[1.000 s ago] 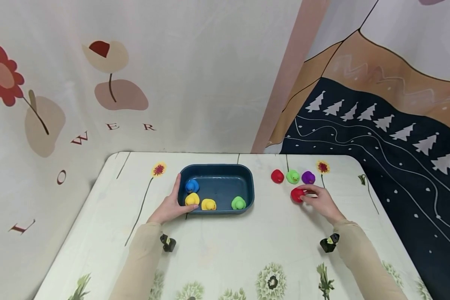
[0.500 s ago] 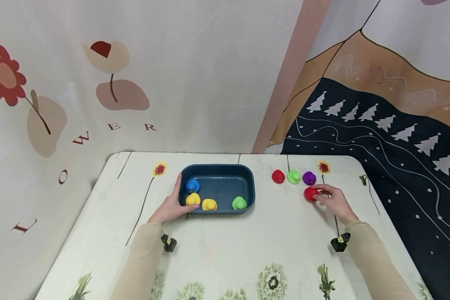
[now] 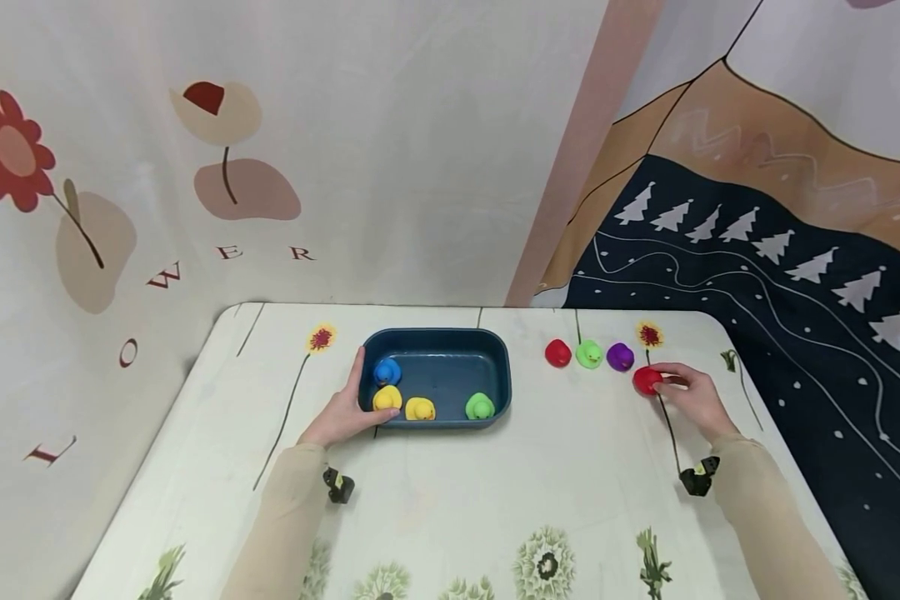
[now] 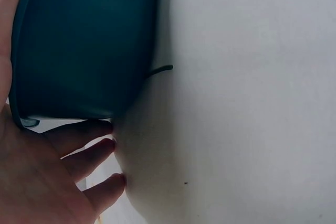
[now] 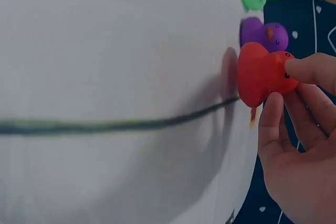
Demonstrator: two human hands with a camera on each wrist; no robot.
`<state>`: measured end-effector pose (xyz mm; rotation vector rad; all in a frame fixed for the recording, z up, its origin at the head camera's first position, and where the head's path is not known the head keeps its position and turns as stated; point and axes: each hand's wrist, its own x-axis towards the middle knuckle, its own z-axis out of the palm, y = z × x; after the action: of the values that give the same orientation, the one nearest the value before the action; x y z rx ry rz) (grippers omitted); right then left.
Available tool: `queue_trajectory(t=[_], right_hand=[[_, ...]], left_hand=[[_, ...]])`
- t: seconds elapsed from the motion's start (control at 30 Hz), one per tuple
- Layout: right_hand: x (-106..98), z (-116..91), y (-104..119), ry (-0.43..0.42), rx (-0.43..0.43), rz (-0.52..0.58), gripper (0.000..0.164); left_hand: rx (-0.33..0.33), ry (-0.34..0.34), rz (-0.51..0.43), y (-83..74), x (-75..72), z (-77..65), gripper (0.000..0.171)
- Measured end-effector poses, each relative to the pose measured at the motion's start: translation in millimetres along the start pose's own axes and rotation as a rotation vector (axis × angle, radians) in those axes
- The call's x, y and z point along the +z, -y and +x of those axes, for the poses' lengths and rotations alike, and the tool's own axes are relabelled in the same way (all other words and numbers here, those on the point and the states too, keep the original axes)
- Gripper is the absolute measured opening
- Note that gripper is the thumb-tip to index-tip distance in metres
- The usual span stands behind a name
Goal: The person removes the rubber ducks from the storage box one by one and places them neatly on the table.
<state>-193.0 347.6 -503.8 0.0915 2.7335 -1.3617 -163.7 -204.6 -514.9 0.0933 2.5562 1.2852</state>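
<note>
2 arms (image 3: pixel 281 517) reach forward, the left hand (image 3: pixel 343 412) gripping, the right hand (image 3: pixel 695 402) pinching.

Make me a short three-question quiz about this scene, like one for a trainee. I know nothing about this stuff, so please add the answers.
1. Count: how many toy ducks sit inside the dark blue tray?
2. True or false: the left hand is gripping the tray.
3. Multiple choice: what colour is the held duck, pinched by the right hand?
A) green
B) red
C) purple

Key:
1. Four: one blue duck, two yellow ducks and one green duck.
2. True: it grips the tray at its near left corner.
3. B, red.
</note>
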Motion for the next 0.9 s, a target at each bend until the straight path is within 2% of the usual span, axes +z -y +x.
queue_trajectory(t=[0.3,0.67,0.9], right_hand=[[-6.0,14.0,-7.3,-0.024,-0.008,0.019,0.036],[-5.5,29.4,-11.1,-0.052,0.017,0.041,0.037],[-4.3,36.5,-8.0,-0.040,0.037,0.049,0.039]], left_hand=[[0.014,-0.003,-0.004,0.5,-0.8,-0.6,0.118],[0.000,0.002,-0.003,-1.8,-0.4,-2.6,0.118],[0.002,-0.001,-0.015,-3.2,-0.1,-3.1,0.119]])
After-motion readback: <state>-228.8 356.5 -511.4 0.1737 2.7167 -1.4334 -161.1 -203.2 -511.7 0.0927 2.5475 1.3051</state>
